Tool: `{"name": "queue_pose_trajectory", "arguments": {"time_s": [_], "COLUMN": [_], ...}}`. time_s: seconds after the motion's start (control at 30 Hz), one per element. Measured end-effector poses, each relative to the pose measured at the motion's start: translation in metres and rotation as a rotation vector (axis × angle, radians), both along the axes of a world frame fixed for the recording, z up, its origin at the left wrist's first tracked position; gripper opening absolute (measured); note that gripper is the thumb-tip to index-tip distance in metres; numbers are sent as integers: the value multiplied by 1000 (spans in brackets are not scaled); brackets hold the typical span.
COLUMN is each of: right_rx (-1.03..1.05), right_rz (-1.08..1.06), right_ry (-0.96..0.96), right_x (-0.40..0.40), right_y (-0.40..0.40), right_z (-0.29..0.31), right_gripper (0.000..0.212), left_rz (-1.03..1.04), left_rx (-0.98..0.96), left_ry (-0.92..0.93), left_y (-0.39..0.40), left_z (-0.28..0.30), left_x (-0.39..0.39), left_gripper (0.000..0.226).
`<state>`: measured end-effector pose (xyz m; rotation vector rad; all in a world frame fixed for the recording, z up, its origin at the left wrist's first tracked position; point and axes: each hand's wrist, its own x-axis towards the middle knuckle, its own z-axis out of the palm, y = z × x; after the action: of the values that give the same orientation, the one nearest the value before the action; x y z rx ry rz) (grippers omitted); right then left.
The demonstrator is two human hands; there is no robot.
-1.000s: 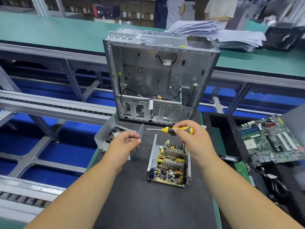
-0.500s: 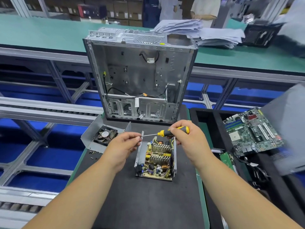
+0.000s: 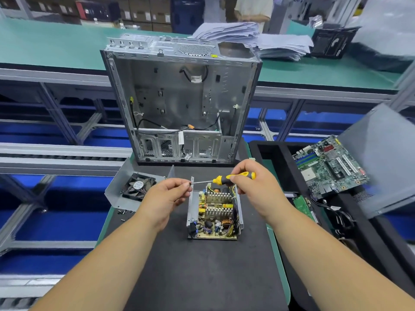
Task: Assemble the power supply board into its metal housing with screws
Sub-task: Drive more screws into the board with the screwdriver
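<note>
Screwdriver lies level across my view, handle clamped in my right hand, tip meeting the pinched fingers of my left hand. Power supply board sits in its housing directly beneath, on the surface; I judge the tip must swing down.
</note>
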<state>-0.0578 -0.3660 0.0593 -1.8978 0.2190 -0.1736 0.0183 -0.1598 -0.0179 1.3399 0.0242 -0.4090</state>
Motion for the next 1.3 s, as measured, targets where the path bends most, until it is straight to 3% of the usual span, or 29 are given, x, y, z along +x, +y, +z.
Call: {"name": "queue_pose_trajectory", "arguments": {"time_s": [0.43, 0.63, 0.73, 1.17, 1.3], "right_rx": [81, 229, 248, 119, -18], "right_rz": [-13, -89, -138, -182, -173], "right_ry": [5, -52, -81, -52, -22], "right_x": [-17, -29, -34, -51, -51], "right_y": [-3, -15, -16, -5, -1], "right_z": [-3, -11, -16, -28, -30], "right_gripper": [8, 29, 26, 31, 25], "left_rz": [28, -74, -123, -268, -150], "left_rx": [80, 182, 251, 417, 518], "left_ry": [-250, -314, -372, -599, -742], "left_y": [8, -5, -8, -5, 7], "left_z": [6, 8, 6, -9, -19], "left_x": [-22, -36, -41, -54, -51], "left_gripper": [22, 31, 31, 39, 46]}}
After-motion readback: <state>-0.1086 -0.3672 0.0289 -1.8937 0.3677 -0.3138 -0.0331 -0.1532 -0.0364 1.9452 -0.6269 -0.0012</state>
